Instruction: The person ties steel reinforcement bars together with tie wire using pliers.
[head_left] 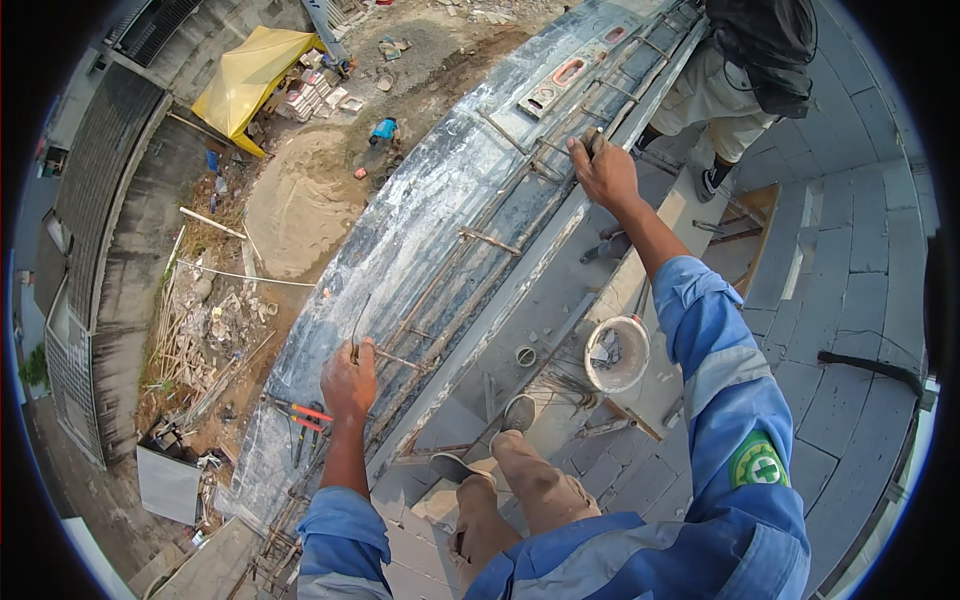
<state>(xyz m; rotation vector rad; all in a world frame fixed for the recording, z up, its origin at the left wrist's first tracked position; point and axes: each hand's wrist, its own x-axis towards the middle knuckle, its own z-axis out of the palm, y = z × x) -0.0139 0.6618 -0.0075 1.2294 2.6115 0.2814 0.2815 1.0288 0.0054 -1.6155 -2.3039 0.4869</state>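
Note:
My left hand (348,382) is closed in a pinch beside a steel reinforcing bar crosspiece, and a thin dark wire (358,322) rises from its fingertips. Farther up the same ledge, my right hand (606,172) wraps round a short dark object that it mostly hides. Under both hands runs a rusty rebar frame (490,240), long bars with short crosspieces, lying along a grey, weathered concrete ledge (400,210). Left of the frame, near my left hand, lies a tool with red handles (311,413). Beyond my right hand rests a spirit level (545,92).
Beyond the ledge is a drop to ground with a sand pile (305,200), a yellow canopy (255,80) and a person in blue (384,130). A co-worker (730,90) stands at upper right. A white bucket (617,355) stands on planks near a grey block wall (840,270).

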